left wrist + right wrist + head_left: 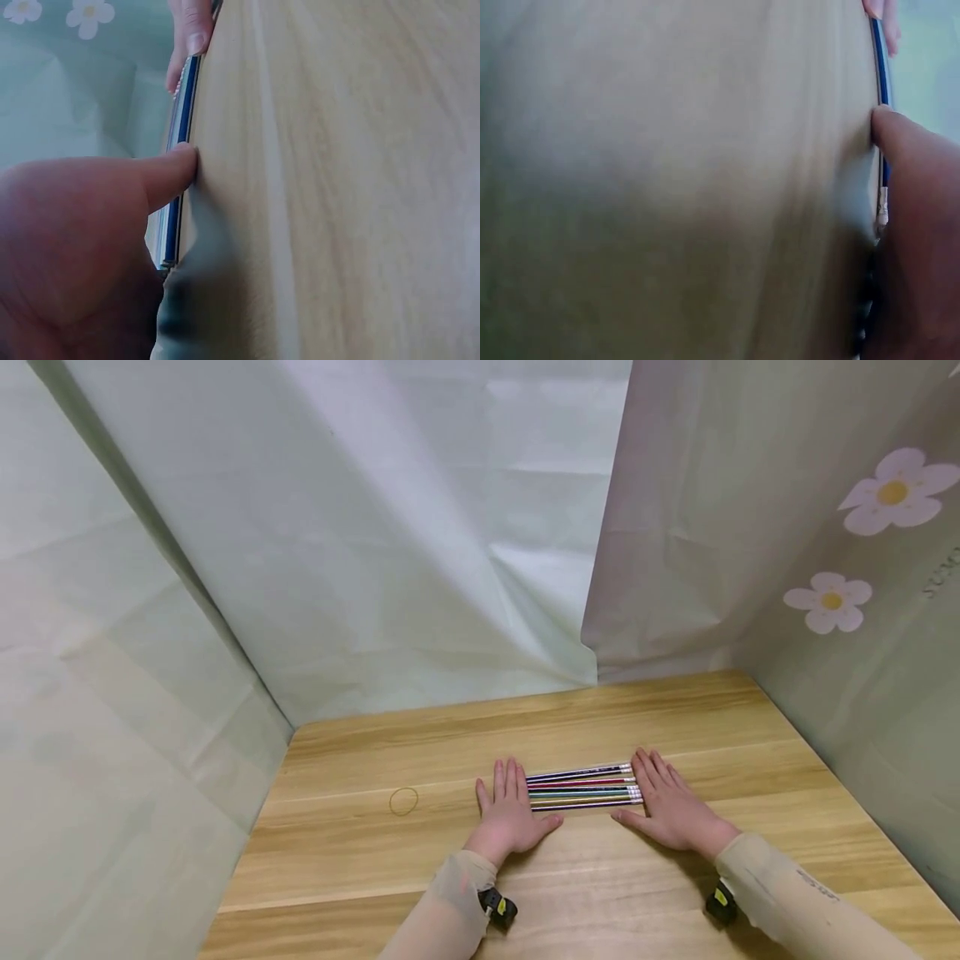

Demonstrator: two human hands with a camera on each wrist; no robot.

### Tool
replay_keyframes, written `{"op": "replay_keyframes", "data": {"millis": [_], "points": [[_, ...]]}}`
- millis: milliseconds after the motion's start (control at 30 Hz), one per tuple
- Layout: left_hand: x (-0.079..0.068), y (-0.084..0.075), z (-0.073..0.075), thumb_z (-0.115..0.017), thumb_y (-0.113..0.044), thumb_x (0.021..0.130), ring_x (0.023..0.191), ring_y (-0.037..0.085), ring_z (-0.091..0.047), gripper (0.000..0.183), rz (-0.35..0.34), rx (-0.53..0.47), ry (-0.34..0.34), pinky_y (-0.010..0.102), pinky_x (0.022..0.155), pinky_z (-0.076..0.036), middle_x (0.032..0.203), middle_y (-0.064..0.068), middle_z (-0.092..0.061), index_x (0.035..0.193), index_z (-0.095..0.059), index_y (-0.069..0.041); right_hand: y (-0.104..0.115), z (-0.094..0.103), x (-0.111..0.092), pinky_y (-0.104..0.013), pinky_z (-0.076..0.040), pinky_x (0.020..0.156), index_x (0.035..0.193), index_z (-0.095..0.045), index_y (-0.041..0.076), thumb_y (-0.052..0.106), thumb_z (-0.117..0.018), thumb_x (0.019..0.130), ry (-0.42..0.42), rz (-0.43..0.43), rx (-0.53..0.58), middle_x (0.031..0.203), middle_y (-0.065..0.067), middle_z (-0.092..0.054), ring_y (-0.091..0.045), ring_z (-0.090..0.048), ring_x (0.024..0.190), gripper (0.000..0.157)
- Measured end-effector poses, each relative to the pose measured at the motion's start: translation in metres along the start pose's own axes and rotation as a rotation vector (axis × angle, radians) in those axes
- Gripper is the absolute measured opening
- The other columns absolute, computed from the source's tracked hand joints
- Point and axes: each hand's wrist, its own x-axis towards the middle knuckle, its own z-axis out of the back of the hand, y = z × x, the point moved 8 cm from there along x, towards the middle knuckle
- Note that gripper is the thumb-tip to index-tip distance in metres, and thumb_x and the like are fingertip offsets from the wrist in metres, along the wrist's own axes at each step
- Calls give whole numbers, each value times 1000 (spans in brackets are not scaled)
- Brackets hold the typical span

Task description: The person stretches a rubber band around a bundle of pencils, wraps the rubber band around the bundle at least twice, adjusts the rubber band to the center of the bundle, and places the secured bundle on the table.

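Note:
Several striped pencils (581,788) in dark blue, red, green and yellow lie side by side on the wooden table, their pale ferrule ends pointing right. My left hand (510,817) rests at their left ends with fingers straight, thumb out along the near side. At the ferrule ends, my right hand (671,810) lies with its fingers stretched and its thumb toward the near edge of the row. In the left wrist view the left thumb (172,176) touches the nearest dark blue pencil (174,229). The right thumb (889,127) is at that row in the right wrist view.
A thin yellow rubber band (405,788) lies in a loop on the table (337,852), left of the left hand. Pale sheets (450,568) hang behind and on both sides of the table, with white flowers (828,602) printed on the right one.

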Motion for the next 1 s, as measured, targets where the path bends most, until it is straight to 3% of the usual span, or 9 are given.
{"op": "replay_keyframes", "data": {"millis": [133, 267, 367, 467, 700, 867, 1000], "points": [[-8, -4, 8, -56, -76, 97, 162, 39, 13, 118, -49, -44, -31, 71, 123, 8, 178, 19, 4, 169, -5, 2, -1, 3, -1, -66, -17, 125, 162, -21, -15, 68, -58, 102, 15, 30, 3, 171, -35, -13, -55, -12, 158, 110], [-16, -12, 23, -65, -68, 97, 163, 43, 7, 115, -133, -90, -113, 75, 122, 2, 178, 21, 0, 170, -11, 1, 2, 16, 6, -65, -26, 123, 164, -25, -10, 66, -66, 98, -38, 104, -5, 171, -34, -19, -54, -22, 156, 109], [-15, -20, 34, -70, -64, 95, 162, 44, 4, 111, -190, -97, -169, 77, 121, -4, 178, 21, -2, 171, -16, -3, 7, 32, 16, -64, -34, 119, 163, -36, -4, 62, -73, 95, -102, 147, -25, 168, -30, -30, -52, -34, 152, 102], [-10, -31, 44, -75, -63, 92, 162, 44, -5, 106, -235, -97, -204, 77, 120, -12, 176, 22, -14, 169, -28, -5, 14, 43, 29, -64, -38, 117, 157, -50, -1, 60, -79, 91, -123, 182, -42, 162, -27, -44, -50, -44, 147, 94], [8, -55, 53, -86, -63, 82, 148, 34, -40, 97, -307, 2, -198, 62, 118, -34, 157, 16, -47, 156, -52, -10, 28, 32, 55, -56, -48, 110, 143, -64, 3, 61, -93, 72, 21, 252, -22, 143, -16, -63, -39, -58, 132, 97], [17, -67, 49, -86, -69, 79, 135, 28, -49, 94, -322, 129, -178, 52, 109, -44, 143, 9, -54, 148, -58, -12, 31, 22, 66, -50, -52, 101, 136, -66, 4, 59, -98, 67, 81, 234, 3, 132, -9, -64, -30, -61, 119, 93], [20, -69, 47, -87, -68, 79, 124, 26, -52, 84, -314, 144, -174, 49, 101, -48, 133, 7, -57, 138, -63, -13, 34, 20, 69, -49, -53, 99, 131, -68, 6, 64, -96, 67, 64, 234, 0, 127, -7, -65, -27, -60, 116, 90]]}}
